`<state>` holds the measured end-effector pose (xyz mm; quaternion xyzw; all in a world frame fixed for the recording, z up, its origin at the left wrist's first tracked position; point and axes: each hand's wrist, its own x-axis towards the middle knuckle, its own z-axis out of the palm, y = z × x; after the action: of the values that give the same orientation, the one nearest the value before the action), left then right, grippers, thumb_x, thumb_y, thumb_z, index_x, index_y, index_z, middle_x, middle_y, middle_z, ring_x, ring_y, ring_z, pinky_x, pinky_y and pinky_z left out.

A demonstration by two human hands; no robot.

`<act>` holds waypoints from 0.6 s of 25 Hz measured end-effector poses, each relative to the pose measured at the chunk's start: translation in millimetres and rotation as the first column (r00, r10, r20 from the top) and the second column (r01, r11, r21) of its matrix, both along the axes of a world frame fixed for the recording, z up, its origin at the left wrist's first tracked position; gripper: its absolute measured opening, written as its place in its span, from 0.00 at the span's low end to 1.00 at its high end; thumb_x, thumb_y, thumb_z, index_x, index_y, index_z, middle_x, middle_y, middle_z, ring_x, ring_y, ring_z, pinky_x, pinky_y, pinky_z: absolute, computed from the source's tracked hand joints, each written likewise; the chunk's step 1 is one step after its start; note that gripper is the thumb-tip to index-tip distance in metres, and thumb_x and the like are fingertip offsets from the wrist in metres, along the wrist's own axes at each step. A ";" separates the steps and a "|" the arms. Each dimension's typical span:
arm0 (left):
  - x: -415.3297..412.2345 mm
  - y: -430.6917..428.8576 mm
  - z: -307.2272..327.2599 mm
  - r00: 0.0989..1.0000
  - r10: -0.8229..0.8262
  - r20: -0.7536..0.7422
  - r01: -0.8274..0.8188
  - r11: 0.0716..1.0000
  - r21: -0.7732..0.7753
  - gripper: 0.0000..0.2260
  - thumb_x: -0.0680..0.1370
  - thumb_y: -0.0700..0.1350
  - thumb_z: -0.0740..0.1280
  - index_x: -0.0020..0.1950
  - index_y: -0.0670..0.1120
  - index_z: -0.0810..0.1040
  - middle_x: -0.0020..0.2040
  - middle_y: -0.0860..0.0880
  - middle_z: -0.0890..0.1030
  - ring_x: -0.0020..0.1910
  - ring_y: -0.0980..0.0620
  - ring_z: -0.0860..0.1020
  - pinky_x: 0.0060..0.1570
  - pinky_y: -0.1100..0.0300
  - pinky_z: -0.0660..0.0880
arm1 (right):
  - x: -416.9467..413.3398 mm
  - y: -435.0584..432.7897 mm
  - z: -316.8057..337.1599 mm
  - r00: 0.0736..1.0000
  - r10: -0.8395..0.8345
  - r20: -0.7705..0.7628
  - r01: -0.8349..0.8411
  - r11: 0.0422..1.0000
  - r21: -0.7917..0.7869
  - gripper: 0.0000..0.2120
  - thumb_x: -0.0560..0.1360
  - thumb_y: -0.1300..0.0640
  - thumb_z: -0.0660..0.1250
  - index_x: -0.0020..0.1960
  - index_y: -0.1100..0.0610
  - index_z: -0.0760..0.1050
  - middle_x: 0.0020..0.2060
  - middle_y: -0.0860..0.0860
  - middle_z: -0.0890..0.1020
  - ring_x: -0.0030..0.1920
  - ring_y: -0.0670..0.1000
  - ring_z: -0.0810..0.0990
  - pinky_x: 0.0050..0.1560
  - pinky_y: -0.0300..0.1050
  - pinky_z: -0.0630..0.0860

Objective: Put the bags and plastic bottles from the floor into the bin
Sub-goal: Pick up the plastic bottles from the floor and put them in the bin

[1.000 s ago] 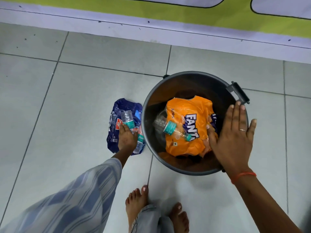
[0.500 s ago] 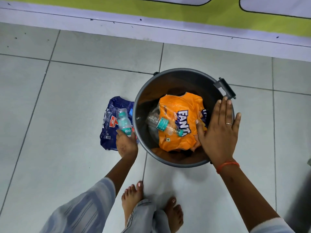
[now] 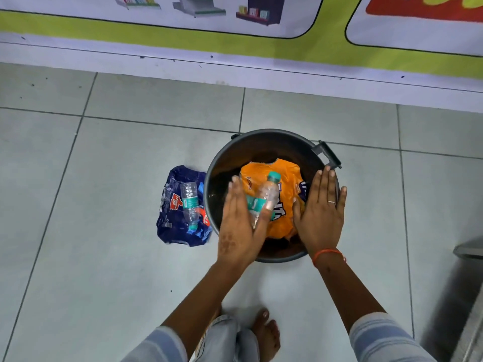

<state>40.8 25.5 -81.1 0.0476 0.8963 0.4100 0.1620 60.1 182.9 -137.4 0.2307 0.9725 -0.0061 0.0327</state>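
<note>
A dark round bin (image 3: 261,133) stands on the tiled floor with an orange Fanta bag (image 3: 287,173) inside it. My left hand (image 3: 237,231) is over the bin's left side. It holds a clear plastic bottle (image 3: 268,192) with a teal cap and label under the thumb, above the orange bag. My right hand (image 3: 321,218) lies flat and empty on the bin's right rim, below its handle (image 3: 329,155). Left of the bin, a crumpled blue bag (image 3: 172,231) lies on the floor, and a second clear bottle (image 3: 189,202) rests on top of it.
A wall with a green and white banner (image 3: 235,45) runs along the far side, behind the bin. My bare feet (image 3: 264,333) stand just in front of the bin. A grey object (image 3: 470,248) juts in at the right edge.
My left hand lifted one bottle off the blue bag and carried it right, over the bin. The right hand stayed on the rim. The view pulled back and upward.
</note>
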 end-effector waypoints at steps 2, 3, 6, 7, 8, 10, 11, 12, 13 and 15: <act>-1.7 -15.3 0.2 0.976 0.180 -0.120 -0.156 0.970 0.184 0.33 0.77 0.62 0.49 0.78 0.48 0.45 0.79 0.48 0.52 0.78 0.51 0.52 0.76 0.50 0.56 | -0.7 0.2 -1.6 1.000 -0.004 0.006 0.004 1.000 0.008 0.33 0.77 0.44 0.50 0.75 0.63 0.51 0.75 0.60 0.58 0.76 0.58 0.55 0.73 0.57 0.51; -4.9 -27.7 -7.4 0.941 0.304 -0.151 -0.270 0.940 0.206 0.31 0.78 0.58 0.50 0.78 0.47 0.46 0.79 0.46 0.53 0.78 0.49 0.54 0.75 0.50 0.57 | -0.5 0.5 -2.4 1.000 -0.002 0.008 0.002 1.000 0.008 0.33 0.77 0.44 0.50 0.75 0.63 0.51 0.75 0.60 0.58 0.76 0.58 0.55 0.73 0.57 0.51; -18.6 -66.7 -61.7 0.836 0.545 -0.070 -0.539 0.838 0.088 0.27 0.81 0.53 0.53 0.77 0.50 0.48 0.78 0.46 0.58 0.75 0.44 0.61 0.71 0.44 0.65 | 0.3 2.2 -4.0 1.000 0.009 -0.007 -0.008 1.000 0.012 0.33 0.77 0.44 0.48 0.75 0.62 0.50 0.75 0.60 0.57 0.76 0.58 0.54 0.74 0.57 0.50; -21.3 -79.0 -87.7 0.826 0.562 -0.026 -0.562 0.827 0.008 0.27 0.81 0.51 0.56 0.77 0.50 0.49 0.78 0.47 0.59 0.75 0.44 0.62 0.70 0.43 0.66 | 1.0 1.9 -4.8 1.000 0.008 -0.012 -0.008 1.000 0.009 0.33 0.77 0.43 0.48 0.75 0.62 0.50 0.75 0.60 0.57 0.76 0.58 0.54 0.74 0.57 0.50; -24.6 -90.3 -114.1 0.828 0.561 0.020 -0.557 0.826 -0.088 0.28 0.80 0.49 0.58 0.77 0.48 0.49 0.77 0.46 0.59 0.75 0.43 0.61 0.70 0.42 0.66 | 1.4 1.3 -5.4 1.000 0.005 -0.021 -0.005 1.000 0.007 0.33 0.77 0.43 0.48 0.75 0.62 0.50 0.75 0.60 0.57 0.76 0.58 0.54 0.74 0.57 0.51; -31.6 -107.2 -159.5 0.839 0.528 0.131 -0.490 0.838 -0.238 0.31 0.79 0.47 0.62 0.77 0.45 0.50 0.76 0.43 0.61 0.74 0.41 0.62 0.70 0.41 0.65 | 1.7 0.6 -7.2 0.999 0.002 -0.037 -0.001 1.000 0.018 0.34 0.76 0.43 0.47 0.75 0.62 0.50 0.75 0.60 0.58 0.76 0.58 0.55 0.73 0.57 0.51; -36.3 -112.0 -177.5 0.829 0.519 0.209 -0.459 0.845 -0.275 0.31 0.78 0.47 0.63 0.76 0.44 0.51 0.75 0.41 0.62 0.73 0.39 0.63 0.69 0.40 0.65 | 1.4 0.8 -8.4 0.999 0.005 -0.039 -0.004 1.000 0.025 0.34 0.76 0.42 0.46 0.75 0.62 0.50 0.75 0.60 0.58 0.76 0.58 0.55 0.73 0.57 0.50; -41.8 -114.9 -195.5 0.803 0.522 0.289 -0.442 0.846 -0.299 0.31 0.78 0.48 0.64 0.76 0.43 0.52 0.74 0.39 0.65 0.72 0.37 0.65 0.69 0.40 0.66 | 0.9 1.5 -10.0 0.999 0.008 -0.045 -0.007 1.000 0.029 0.34 0.76 0.42 0.46 0.75 0.62 0.50 0.75 0.60 0.58 0.76 0.58 0.55 0.73 0.56 0.50; -47.9 -116.8 -208.7 0.769 0.523 0.367 -0.418 0.847 -0.328 0.32 0.78 0.48 0.64 0.75 0.41 0.52 0.72 0.38 0.67 0.70 0.36 0.67 0.68 0.41 0.67 | 0.7 1.4 -10.6 0.998 0.010 -0.058 -0.008 1.000 0.030 0.35 0.76 0.41 0.46 0.75 0.62 0.50 0.75 0.60 0.58 0.76 0.58 0.54 0.73 0.56 0.49; -57.1 -112.5 -229.3 0.730 0.512 0.453 -0.351 0.849 -0.394 0.31 0.79 0.49 0.62 0.75 0.38 0.52 0.69 0.36 0.70 0.67 0.35 0.70 0.66 0.42 0.68 | 2.1 3.2 -13.5 0.997 0.023 -0.076 -0.020 0.999 0.044 0.36 0.75 0.40 0.46 0.75 0.62 0.51 0.75 0.60 0.58 0.75 0.58 0.55 0.73 0.56 0.48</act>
<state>-16.3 -87.0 -310.4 -0.3057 0.8475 0.3008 0.3127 62.2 186.0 -150.9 0.2206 0.9753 0.0063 -0.0092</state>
